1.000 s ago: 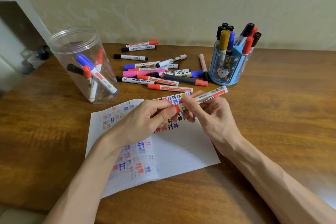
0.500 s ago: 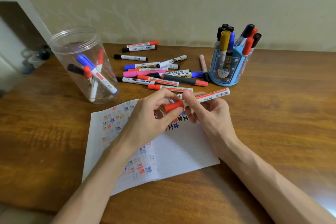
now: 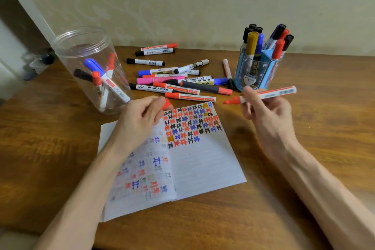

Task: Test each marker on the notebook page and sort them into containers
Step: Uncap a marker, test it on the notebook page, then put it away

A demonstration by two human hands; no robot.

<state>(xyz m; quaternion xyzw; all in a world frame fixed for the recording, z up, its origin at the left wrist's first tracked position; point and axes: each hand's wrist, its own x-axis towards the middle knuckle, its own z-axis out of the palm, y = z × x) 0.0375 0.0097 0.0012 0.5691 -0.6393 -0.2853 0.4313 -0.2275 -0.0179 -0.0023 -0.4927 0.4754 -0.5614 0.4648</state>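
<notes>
My right hand [image 3: 263,111] holds an uncapped red marker [image 3: 269,94], tip pointing left, above the table to the right of the notebook. My left hand [image 3: 140,119] pinches its red cap [image 3: 168,104] over the upper left of the open notebook [image 3: 203,164], whose page is filled with red, blue and black test marks. A clear plastic jar [image 3: 89,63] at the left holds several markers. A blue pen holder [image 3: 257,71] at the right holds several upright markers. A pile of loose markers [image 3: 178,79] lies behind the notebook.
The brown wooden table [image 3: 314,128] runs back to a pale wall [image 3: 203,2]. A doorway with dim objects on the floor [image 3: 36,63] shows at the far left.
The hands have pulled apart: the cap came off in my left hand, and my right hand carried the marker up and to the right. The marked page is now uncovered.
</notes>
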